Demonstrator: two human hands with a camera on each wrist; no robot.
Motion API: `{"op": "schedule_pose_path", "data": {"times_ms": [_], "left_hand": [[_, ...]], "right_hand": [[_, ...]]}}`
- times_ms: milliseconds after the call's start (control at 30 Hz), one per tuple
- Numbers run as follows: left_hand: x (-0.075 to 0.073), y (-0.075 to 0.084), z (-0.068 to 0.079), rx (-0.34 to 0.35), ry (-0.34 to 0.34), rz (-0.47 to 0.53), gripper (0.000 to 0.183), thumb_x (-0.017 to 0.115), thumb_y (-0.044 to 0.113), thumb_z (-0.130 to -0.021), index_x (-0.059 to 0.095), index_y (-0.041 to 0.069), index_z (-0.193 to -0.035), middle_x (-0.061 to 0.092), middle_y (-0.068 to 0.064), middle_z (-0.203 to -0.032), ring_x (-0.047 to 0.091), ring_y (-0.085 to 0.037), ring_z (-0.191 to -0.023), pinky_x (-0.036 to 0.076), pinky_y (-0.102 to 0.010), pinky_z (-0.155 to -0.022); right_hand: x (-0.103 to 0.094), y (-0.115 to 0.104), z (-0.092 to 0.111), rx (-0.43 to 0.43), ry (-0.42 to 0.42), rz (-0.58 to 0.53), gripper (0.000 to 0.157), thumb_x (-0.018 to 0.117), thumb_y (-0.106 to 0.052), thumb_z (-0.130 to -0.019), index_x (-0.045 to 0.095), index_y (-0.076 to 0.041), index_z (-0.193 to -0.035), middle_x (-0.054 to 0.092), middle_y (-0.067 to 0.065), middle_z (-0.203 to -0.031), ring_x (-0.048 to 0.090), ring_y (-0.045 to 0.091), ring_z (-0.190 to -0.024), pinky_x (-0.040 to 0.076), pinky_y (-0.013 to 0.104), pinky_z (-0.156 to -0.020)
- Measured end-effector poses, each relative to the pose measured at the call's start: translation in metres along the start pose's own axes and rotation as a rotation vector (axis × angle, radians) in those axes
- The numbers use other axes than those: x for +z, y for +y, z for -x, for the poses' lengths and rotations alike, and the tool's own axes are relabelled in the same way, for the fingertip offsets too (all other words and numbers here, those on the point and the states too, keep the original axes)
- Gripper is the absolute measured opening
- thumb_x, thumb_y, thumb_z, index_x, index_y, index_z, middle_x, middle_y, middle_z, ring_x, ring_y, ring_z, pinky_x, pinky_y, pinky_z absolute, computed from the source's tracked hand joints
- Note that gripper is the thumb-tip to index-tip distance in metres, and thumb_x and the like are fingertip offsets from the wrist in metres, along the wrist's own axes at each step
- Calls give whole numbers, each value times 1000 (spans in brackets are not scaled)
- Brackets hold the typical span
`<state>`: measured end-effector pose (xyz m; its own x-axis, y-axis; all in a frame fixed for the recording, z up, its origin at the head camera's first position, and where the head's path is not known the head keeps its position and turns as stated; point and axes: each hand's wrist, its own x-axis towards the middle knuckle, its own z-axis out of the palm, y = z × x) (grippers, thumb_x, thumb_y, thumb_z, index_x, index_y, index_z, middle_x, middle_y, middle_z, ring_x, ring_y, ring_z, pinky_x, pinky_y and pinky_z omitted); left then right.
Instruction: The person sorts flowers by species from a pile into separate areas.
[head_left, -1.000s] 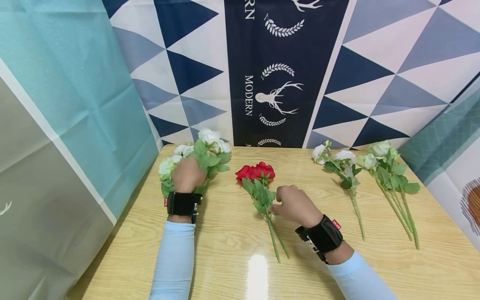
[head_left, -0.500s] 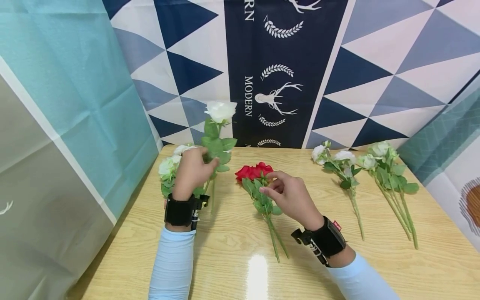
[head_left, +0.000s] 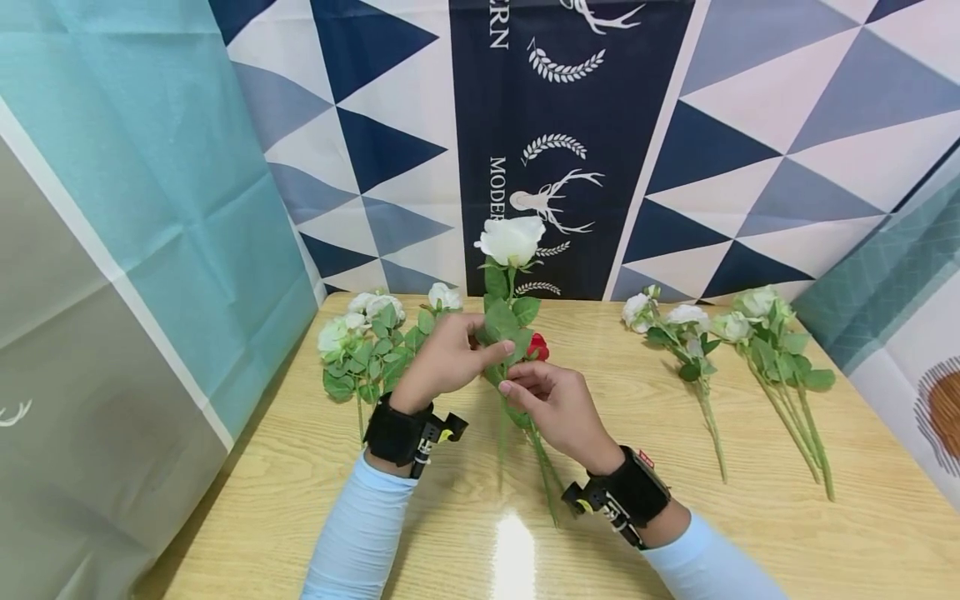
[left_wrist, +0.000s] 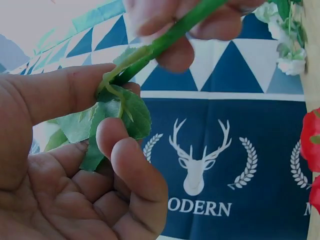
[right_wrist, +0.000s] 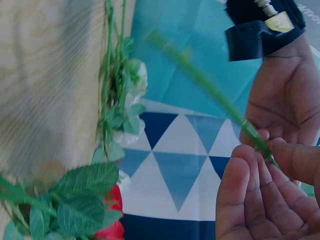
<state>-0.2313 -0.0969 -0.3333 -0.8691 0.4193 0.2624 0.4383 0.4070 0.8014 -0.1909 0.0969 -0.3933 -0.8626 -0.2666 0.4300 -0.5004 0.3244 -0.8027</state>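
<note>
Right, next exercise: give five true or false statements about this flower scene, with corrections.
1. The bare left hand holds a green-stemmed white rose. True.
2. Every blossom is white. False: a red rose lies on the pale wooden table.
3. The bare right hand pinches the white rose's stem. True.
4. The wall behind is plain red. False: fabric with navy and white triangles hangs there.
5. Other white flowers lie left and right of the hands. True.

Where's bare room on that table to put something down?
Free: the front of the table between the sleeves, and the gap between the right hand and the right-side white flowers. Crowded: the middle, with red flowers and a white rose in both hands; back left, with more white flowers.
</note>
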Motion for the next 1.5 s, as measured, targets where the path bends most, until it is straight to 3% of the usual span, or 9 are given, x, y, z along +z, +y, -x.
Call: {"op": "schedule_pose_path", "data": {"times_ms": [233,433,667,800,1033,1100,1167,1300,1500], "left_hand": [[0,-3,-2,4,21,6,19,71,27,-99,76,9,-97,64,-3,-76,53,-15,-61,41,-27,-56],[-1,-5,-2,-5,46,60,23,67,31,-102,77,10,-98,62,-3,-75,52,-19,-62,41,-27,-56],[-11,-3,4,79,-96,107,11,72,20,-98,80,13,-100,70,2,-83,49,-16,-59,39,-27,-55],[-20,-2,7,157,-199,91,9,74,15,-97,82,14,-100,61,3,-68,35,-15,-50,31,-26,-51],[-29,-3,13,230,-311,-2,5,78,10,-92,81,10,-89,52,3,-64,43,-16,-55,35,-25,-53],[-30,-2,15,226,-324,-31,7,77,9,-92,79,10,-85,51,5,-63,45,-14,-56,36,-25,-54],[-32,0,16,222,-325,-30,7,77,9,-92,79,10,-86,51,6,-62,44,-12,-56,36,-25,-54],[-34,0,17,210,-293,14,8,75,9,-94,81,9,-100,61,6,-70,39,-10,-53,34,-25,-53],[-33,-1,15,164,-183,76,11,73,15,-97,81,9,-101,76,1,-88,61,-16,-67,50,-28,-63]], "right_hand": [[2,2,0,4,-41,-24,9,70,-6,-97,71,0,-105,72,7,-89,68,12,-72,56,27,-66],[3,5,1,-13,-73,13,7,70,-5,-98,70,0,-103,73,7,-88,68,16,-74,54,26,-66],[1,9,1,-19,-169,-11,4,67,-3,-99,71,-3,-101,71,5,-90,68,20,-78,53,27,-68],[1,11,2,-22,-194,-2,6,68,-4,-99,70,-6,-104,68,4,-91,62,12,-75,50,26,-67],[8,16,1,-151,-160,-1,45,74,6,-90,61,-8,-131,67,6,-123,66,19,-113,55,36,-93],[11,16,1,-157,-153,-23,47,75,7,-89,60,-9,-131,64,6,-125,63,22,-117,53,40,-98],[11,14,2,-124,-161,-42,47,73,6,-91,59,-8,-132,64,7,-127,63,23,-120,53,38,-99],[9,8,4,-73,-181,-10,37,71,-2,-96,64,-7,-131,71,8,-117,71,20,-99,58,28,-76],[8,0,5,-79,-142,9,16,70,-6,-97,71,-7,-114,73,2,-96,71,16,-84,58,30,-72]]}}
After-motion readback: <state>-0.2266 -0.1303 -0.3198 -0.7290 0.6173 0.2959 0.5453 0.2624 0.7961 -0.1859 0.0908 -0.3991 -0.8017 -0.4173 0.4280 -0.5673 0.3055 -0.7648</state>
